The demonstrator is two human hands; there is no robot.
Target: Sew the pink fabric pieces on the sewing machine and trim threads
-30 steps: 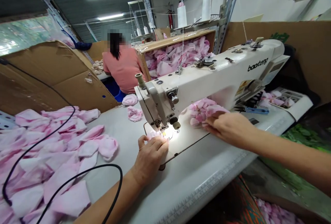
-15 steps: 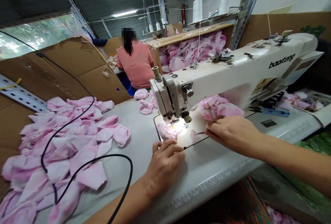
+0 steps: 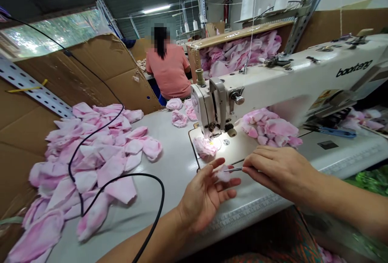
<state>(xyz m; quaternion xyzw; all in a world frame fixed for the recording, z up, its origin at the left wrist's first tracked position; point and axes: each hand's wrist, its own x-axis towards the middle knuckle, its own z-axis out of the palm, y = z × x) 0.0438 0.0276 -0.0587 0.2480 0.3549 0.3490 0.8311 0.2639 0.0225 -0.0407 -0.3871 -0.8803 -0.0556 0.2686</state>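
My right hand [image 3: 273,168] is closed around thin metal tweezers [image 3: 234,169]. Their tips hold a small pale pink fabric piece [image 3: 223,173] over my left hand [image 3: 204,198]. That hand is turned palm up, fingers apart, with the piece against them; whether they grip it is hard to see. Just beyond, a ruffled pink fabric piece [image 3: 205,147] lies under the needle area of the white sewing machine [image 3: 273,81]. A heap of pink fabric pieces [image 3: 269,127] sits beneath the machine's arm.
Many pink fabric pieces [image 3: 103,153] cover the table's left side, with a black cable [image 3: 77,149] looping over them. Blue-handled snips [image 3: 336,132] lie at right. Several rolled pieces [image 3: 179,118] sit behind the machine head. A person [image 3: 168,68] sits beyond, facing away.
My left hand has left the table by the ruffled piece and turned palm up. My right hand has moved from the heap towards it, bringing the small piece in the tweezers. The view has shifted.
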